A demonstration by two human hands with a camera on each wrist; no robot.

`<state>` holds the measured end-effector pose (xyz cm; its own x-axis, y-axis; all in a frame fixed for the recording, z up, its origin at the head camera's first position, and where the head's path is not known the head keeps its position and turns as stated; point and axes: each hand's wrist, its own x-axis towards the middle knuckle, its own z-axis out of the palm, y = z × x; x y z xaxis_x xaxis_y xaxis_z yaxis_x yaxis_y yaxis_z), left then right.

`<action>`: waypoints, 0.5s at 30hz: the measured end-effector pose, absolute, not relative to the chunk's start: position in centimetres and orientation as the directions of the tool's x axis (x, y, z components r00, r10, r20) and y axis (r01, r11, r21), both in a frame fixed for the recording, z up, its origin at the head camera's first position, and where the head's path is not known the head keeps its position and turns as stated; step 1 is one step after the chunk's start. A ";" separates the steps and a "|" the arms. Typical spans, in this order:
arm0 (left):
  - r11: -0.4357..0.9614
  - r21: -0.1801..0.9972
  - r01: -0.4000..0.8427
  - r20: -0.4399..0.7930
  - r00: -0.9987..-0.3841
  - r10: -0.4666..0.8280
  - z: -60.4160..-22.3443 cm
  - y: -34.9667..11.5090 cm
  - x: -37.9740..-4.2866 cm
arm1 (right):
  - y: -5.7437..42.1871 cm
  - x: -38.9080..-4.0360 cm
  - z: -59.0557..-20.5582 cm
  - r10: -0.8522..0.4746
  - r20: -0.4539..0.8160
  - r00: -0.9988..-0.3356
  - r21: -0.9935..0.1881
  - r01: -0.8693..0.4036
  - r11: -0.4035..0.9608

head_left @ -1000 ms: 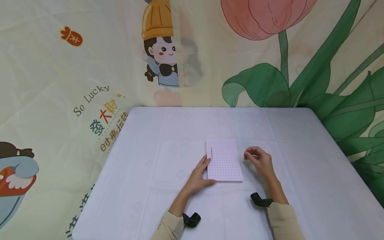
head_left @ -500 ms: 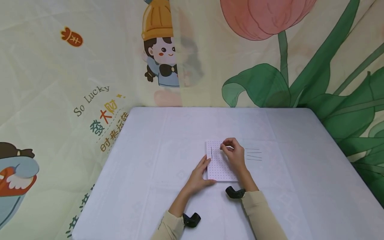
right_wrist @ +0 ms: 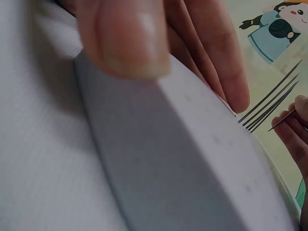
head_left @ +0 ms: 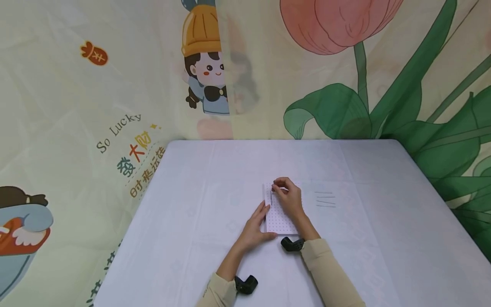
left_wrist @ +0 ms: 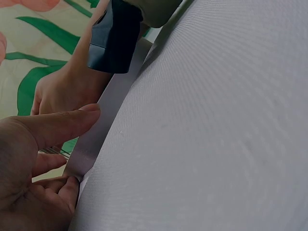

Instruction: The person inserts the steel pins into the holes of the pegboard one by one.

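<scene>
A white pegboard (head_left: 283, 222) with rows of small holes lies flat on the table. My left hand (head_left: 250, 231) holds its lower left corner, fingers along the left side and thumb at the front edge; the left wrist view shows that thumb (left_wrist: 62, 126) beside the board's side wall (left_wrist: 111, 101). Above the board's upper left part, my right hand (head_left: 290, 200) pinches a thin pointed needle (right_wrist: 282, 120) between thumb and fingertips. Several dark needles (right_wrist: 269, 103) stand upright in a row in the board, close to the held one. The right hand partly covers that row from above.
Several loose needles (head_left: 325, 197) lie roughly parallel on the white tablecloth (head_left: 383, 238) right of the board. A black wrist camera (head_left: 292, 244) on the right arm hangs near the board's front edge. A printed cloth (head_left: 253, 64) forms the backdrop.
My right hand has moved left from beside the loose needles to over the board's upper left, uncovering them. The left hand keeps its place. The head view has tilted slightly.
</scene>
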<state>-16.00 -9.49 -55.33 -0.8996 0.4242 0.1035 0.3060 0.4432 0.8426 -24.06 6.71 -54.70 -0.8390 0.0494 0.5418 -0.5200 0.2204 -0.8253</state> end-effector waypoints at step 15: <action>0.434 0.846 0.311 0.115 -0.900 0.420 -55.3 -9.4 -15.9 | 6.7 -24.4 -54.8 -0.035 0.475 -0.879 -0.843 -0.466 0.269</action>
<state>-15.89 -9.41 -55.34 -0.9002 0.4199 0.1153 0.3107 0.4338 0.8458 -24.39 6.68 -54.77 -0.8793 -0.0355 0.4749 -0.4660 0.2694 -0.8428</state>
